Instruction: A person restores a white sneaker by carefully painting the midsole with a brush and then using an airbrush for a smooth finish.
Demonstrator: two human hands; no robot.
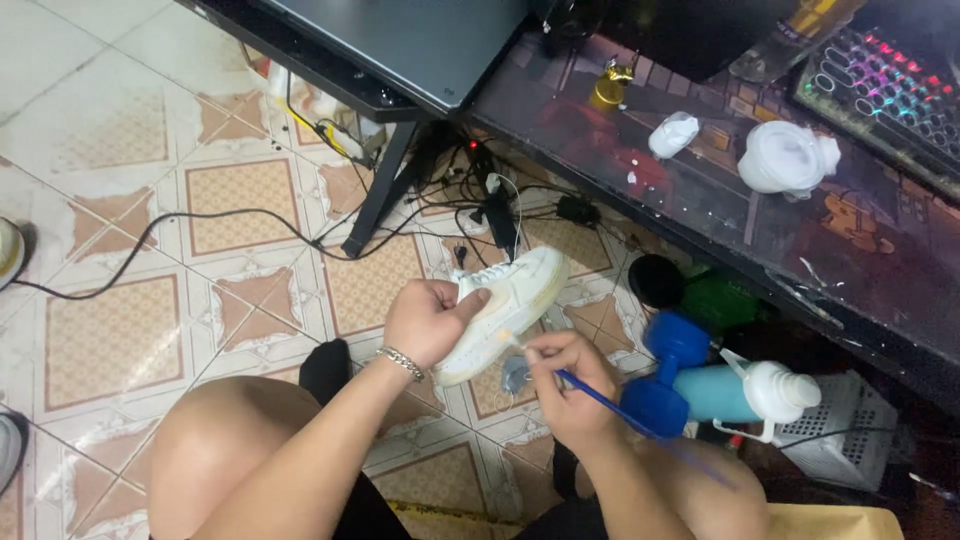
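Your left hand (428, 318) is closed around a white sneaker (508, 308), thumb across its side, holding it in the air above the tiled floor (110, 340) between your knees. The shoe is tilted, toe pointing up and away from you toward the desk. Your right hand (570, 385) is closed in a pinch grip on a thin blue-handled brush (600, 397), whose tip meets the sneaker's sole edge near the heel. A metal bracelet (402, 362) sits on your left wrist. Just right of your right hand stand a blue dumbbell (668, 375) and a light blue bottle (745, 392) with a white cap. On the dark desk (700, 200) above lie a white tub (785, 158), a crumpled white tissue (672, 134) and a backlit keyboard (890, 85). Black cables (200, 222) run across the floor.
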